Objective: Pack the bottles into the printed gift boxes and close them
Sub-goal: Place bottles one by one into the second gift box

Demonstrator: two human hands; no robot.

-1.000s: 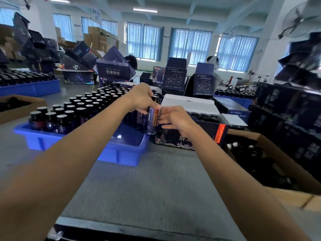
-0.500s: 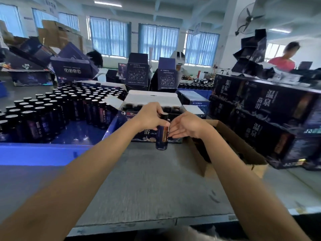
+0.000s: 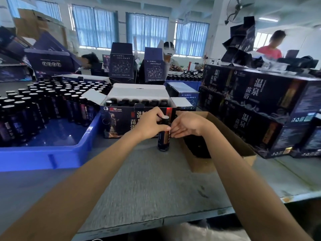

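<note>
A dark bottle (image 3: 163,140) with an orange-striped label stands upright on the grey table, in front of an open printed gift box (image 3: 119,121). My left hand (image 3: 150,124) grips the bottle near its neck, thumb across the front. My right hand (image 3: 188,124) touches the bottle's right side with its fingertips. A row of several bottles (image 3: 137,102) stands inside the box, whose white flaps are up. Many more dark bottles (image 3: 52,100) fill the blue crate (image 3: 52,154) at the left.
An open cardboard carton (image 3: 225,136) with dark contents lies right of the bottle. Closed printed boxes (image 3: 257,110) are stacked at the right. Other people work across the table. The grey table (image 3: 156,185) ends at a metal edge near me.
Both hands carried the bottle from the blue crate to the right and set it down in front of the open gift box. My view swung right.
</note>
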